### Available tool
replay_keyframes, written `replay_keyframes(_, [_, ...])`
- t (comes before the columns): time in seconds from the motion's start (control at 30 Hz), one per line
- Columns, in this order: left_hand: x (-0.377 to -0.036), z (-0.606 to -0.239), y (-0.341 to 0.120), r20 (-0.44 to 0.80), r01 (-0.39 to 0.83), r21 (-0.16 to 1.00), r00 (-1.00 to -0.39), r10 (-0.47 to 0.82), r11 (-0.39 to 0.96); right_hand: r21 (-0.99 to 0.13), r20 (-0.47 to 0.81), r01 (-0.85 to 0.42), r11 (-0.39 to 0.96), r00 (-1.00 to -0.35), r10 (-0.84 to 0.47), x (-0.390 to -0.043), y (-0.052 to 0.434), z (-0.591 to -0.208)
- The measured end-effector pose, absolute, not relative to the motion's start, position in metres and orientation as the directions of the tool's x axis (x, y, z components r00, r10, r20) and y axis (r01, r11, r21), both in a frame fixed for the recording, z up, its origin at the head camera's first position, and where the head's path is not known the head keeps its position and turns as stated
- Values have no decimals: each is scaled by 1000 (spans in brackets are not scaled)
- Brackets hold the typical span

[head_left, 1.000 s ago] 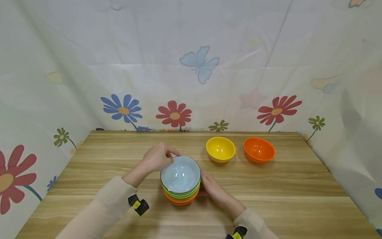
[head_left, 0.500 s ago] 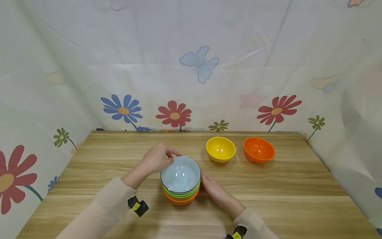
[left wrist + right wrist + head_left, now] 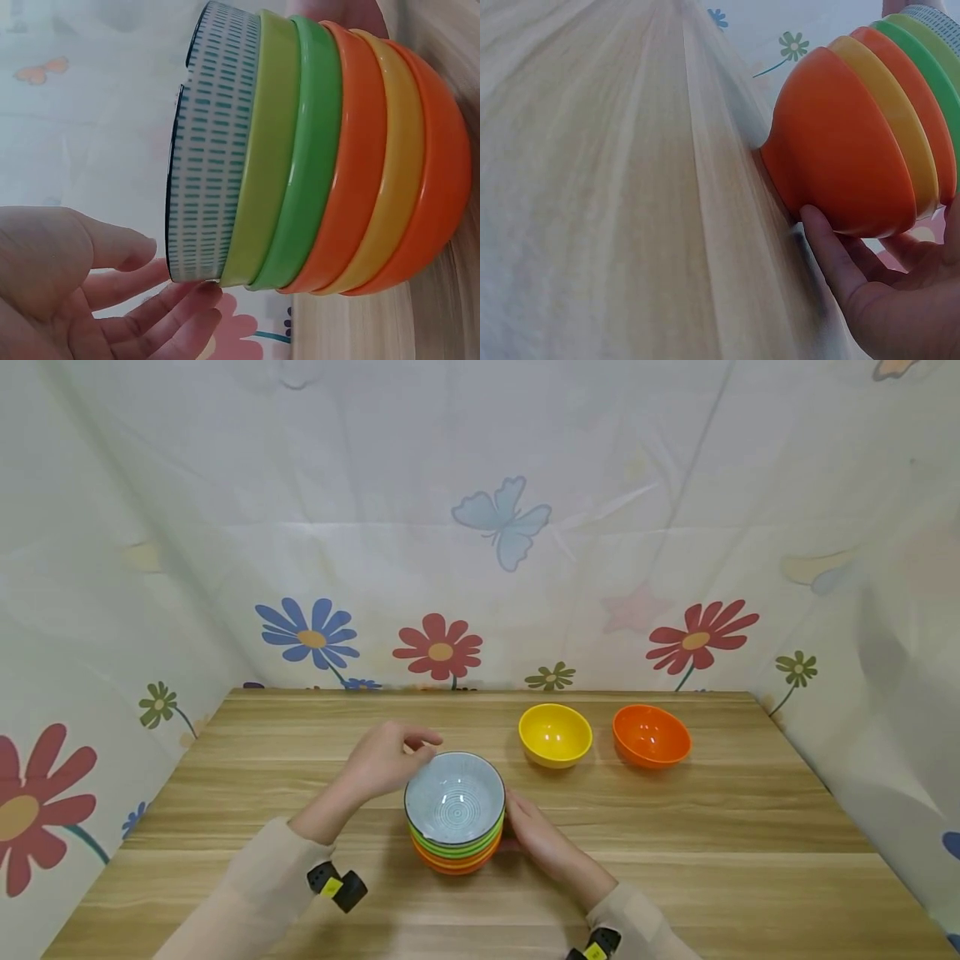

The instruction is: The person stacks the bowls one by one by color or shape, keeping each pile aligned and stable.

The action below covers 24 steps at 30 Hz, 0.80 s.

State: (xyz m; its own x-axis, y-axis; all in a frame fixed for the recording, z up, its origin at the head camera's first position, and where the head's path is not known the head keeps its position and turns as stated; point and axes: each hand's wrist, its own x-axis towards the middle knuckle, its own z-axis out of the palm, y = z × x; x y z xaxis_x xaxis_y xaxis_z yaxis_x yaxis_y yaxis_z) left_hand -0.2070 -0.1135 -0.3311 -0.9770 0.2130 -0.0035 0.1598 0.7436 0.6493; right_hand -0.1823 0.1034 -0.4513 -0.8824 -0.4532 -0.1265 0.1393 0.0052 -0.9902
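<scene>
A stack of nested bowls stands upright on the wooden table. On top is a pale blue-grey patterned bowl with a dark rim, chipped in the left wrist view. Beneath it come a light green bowl, a green bowl, an orange bowl, a yellow bowl and the bottom orange bowl. My left hand is at the top bowl's left rim, thumb off the rim, fingertips by its outer wall. My right hand rests its fingers against the stack's right side, touching the bottom orange bowl.
Farther back on the table, right of the stack, stand a separate yellow bowl and a separate orange bowl, side by side. A flower-printed curtain hangs behind the table and along both sides.
My left hand has loosened from the top bowl's rim and drawn slightly left. The right hand and the bowls have stayed put.
</scene>
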Motion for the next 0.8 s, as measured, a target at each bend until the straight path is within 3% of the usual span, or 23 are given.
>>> replay_keyframes(0.47, [-203, -363, -133, -20, 45, 831, -993, 112, 554, -991, -124, 131, 15, -882, -455, -183, 104, -452])
replay_keyframes(0.8, [-202, -390, -141, -176, -130, 926, -979, 101, 354, -991, -119, 131, 6, -881, -458, -183, 104, -453])
